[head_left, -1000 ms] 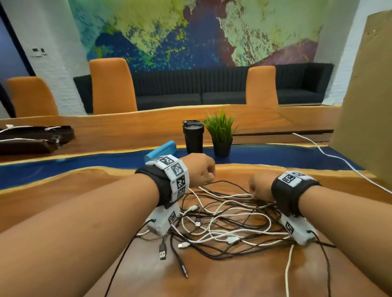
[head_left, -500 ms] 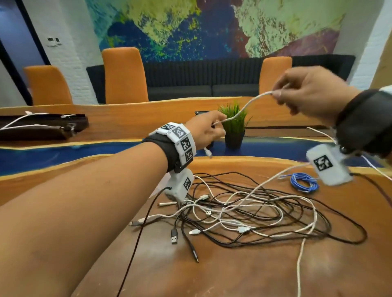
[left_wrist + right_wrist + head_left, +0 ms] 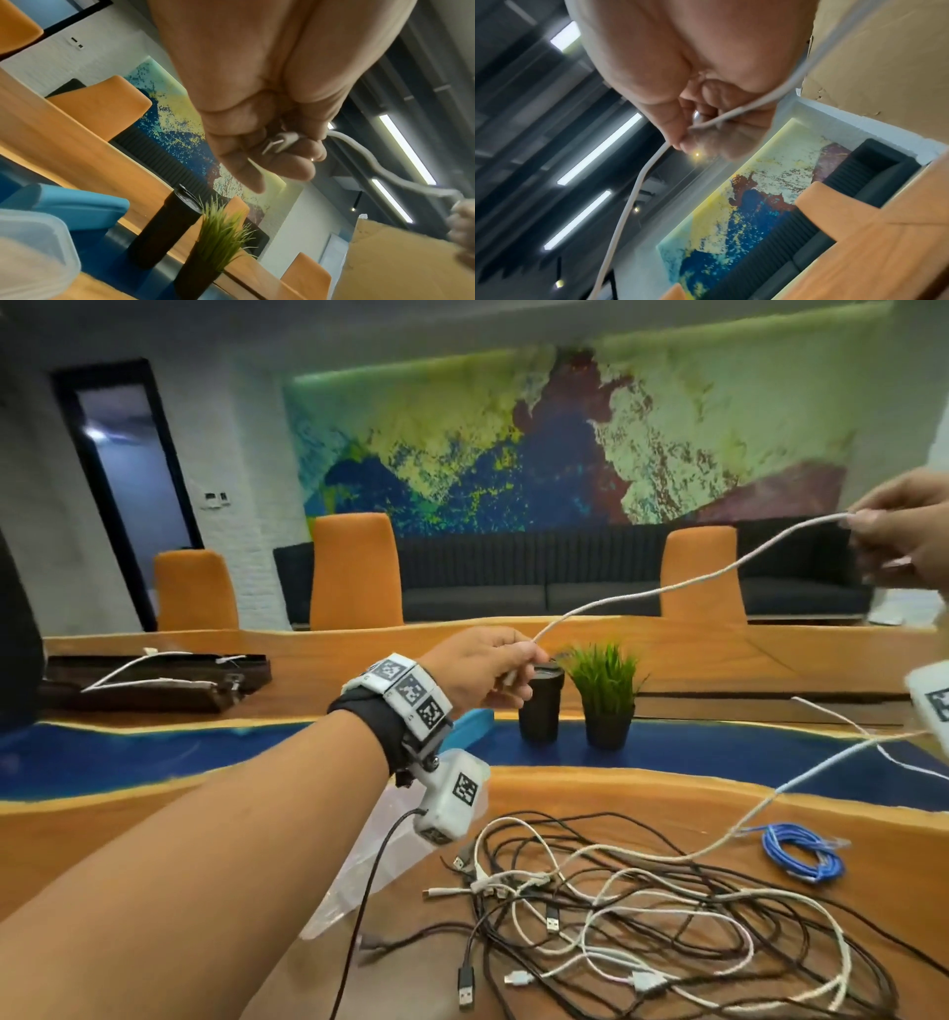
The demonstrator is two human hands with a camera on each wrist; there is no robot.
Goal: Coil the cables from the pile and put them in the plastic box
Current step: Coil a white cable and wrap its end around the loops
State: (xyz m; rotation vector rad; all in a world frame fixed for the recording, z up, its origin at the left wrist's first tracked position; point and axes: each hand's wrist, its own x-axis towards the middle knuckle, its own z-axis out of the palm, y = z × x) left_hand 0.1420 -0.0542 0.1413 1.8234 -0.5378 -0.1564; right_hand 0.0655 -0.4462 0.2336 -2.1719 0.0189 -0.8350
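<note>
Left hand [image 3: 485, 672] raised above the tabletop [image 3: 667, 806], fingers [image 3: 290, 162] curled round the plug end of a white cable [image 3: 662, 593], the connector tip poking out between them (clearest from the left wrist view). Held by the end, most likely, so that coiling can start from a fixed point. Right hand [image 3: 904, 531] lifted high and far out to the side, thumb and fingertips pinching the same cable further along; the span between the two hands nearly straight, sagging only a little. Stretched this way, presumably, to draw the length free of the tangle and to measure out a first loop.

Beyond the right hand, the cable dropping back down to the pile of cables [image 3: 662, 922], black and white ones crossed over each other, with loose USB plugs at its near side. Rest of the white cable not yet free, by the look of it; risk of dragging neighbours along if pulled harder. Blue cable [image 3: 801, 852] lying already coiled just beside the pile, not in any box. Clear plastic box [image 3: 38, 243] below the left wrist, its contents impossible to make out. Black cup [image 3: 539, 706] and small potted plant [image 3: 606, 690] standing side by side further back.
</note>
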